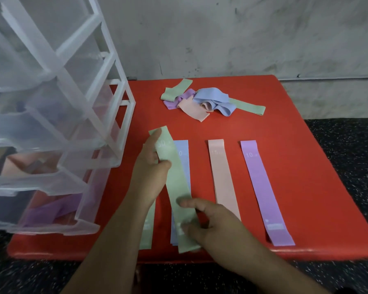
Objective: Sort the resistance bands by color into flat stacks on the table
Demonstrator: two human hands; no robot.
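By the near edge of the red bench, the green stack lies just left of the blue stack. The green band slants across the blue one, its long axis running near to far. The left hand pinches its far end and the right hand grips its near end. It likely needs to go left.

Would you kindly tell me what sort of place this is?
Likely a plain home or storage corner: a red table stands on speckled dark floor against a stained bare wall, with a clear drawer unit at its left.
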